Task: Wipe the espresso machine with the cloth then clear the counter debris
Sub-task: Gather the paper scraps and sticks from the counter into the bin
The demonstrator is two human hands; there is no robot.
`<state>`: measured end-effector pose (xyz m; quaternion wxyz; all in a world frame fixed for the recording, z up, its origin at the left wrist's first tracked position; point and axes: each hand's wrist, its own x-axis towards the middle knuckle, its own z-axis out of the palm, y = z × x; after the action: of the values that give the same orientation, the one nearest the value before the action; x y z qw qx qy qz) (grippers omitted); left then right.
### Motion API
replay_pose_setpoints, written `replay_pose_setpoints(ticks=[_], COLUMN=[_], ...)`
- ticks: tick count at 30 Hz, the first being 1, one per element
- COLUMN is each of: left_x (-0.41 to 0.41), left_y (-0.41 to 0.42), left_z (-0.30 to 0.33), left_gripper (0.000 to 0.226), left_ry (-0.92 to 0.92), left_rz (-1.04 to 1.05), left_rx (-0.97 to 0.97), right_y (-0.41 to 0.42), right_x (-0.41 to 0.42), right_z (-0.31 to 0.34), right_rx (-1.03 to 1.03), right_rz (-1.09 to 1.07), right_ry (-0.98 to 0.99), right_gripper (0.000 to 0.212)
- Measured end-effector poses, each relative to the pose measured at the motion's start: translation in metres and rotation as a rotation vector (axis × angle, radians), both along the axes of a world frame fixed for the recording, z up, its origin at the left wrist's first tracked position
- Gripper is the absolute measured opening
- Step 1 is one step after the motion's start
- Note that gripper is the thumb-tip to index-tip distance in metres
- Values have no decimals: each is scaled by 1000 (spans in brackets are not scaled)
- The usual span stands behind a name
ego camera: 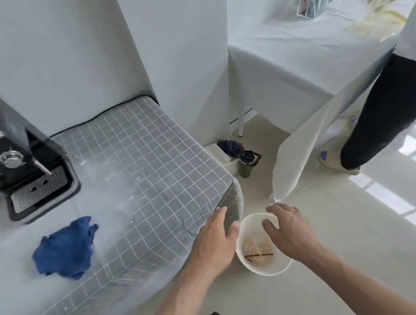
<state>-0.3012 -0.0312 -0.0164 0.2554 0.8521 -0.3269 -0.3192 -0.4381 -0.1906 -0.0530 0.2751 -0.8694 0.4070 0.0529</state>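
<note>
The left hand [217, 238] lies flat with straight fingers on the corner of the bench [131, 152], released and holding nothing, its thumb beside the rim of the bin [264, 269]. The right hand [287, 229] hovers over the bin's mouth, fingers spread and loosely bent, also grasping nothing; whether it touches the rim I cannot tell. The bin stands on the floor just below the bench corner, with scraps [259, 253] and a thin dark stick inside, so the clearing seems nearly done.

The cloth [65, 250] lies crumpled on the bench, left of the left hand and well apart from it; the left hand is the nearer one. The machine [6, 159] stands farther left and back. White dust still streaks the bench between cloth and corner, so a further sweep would run rightward toward the bin. A second person's leg [392, 110] stands to the right.
</note>
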Motion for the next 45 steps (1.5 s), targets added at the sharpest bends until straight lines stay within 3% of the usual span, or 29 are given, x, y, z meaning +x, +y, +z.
replay_pose_setpoints(ticks=[10, 22, 28, 31, 37, 41, 45], left_x=[71, 200, 250, 262, 271, 272, 269], left_y=[136, 305, 328, 333, 335, 333, 330], left_z=[71, 28, -4, -17, -35, -44, -50], left_gripper=[64, 62, 66, 69, 73, 73, 70], left_ry=[-196, -160, -112, -125, -35, 92, 108], left_rz=[191, 401, 413, 414, 356, 441, 544], left_rx=[50, 334, 388, 402, 320, 183, 153], right_y=[97, 240, 274, 283, 292, 294, 292], right_x=[121, 287, 341, 353, 364, 368, 367], right_z=[93, 72, 30, 12, -5, -11, -11], right_rx=[-70, 46, 89, 127, 189, 259, 308], right_rz=[305, 551, 598, 603, 567, 506, 474], right_ry=[-71, 15, 122, 174, 133, 52, -29], right_gripper=[46, 53, 50, 60, 65, 60, 52])
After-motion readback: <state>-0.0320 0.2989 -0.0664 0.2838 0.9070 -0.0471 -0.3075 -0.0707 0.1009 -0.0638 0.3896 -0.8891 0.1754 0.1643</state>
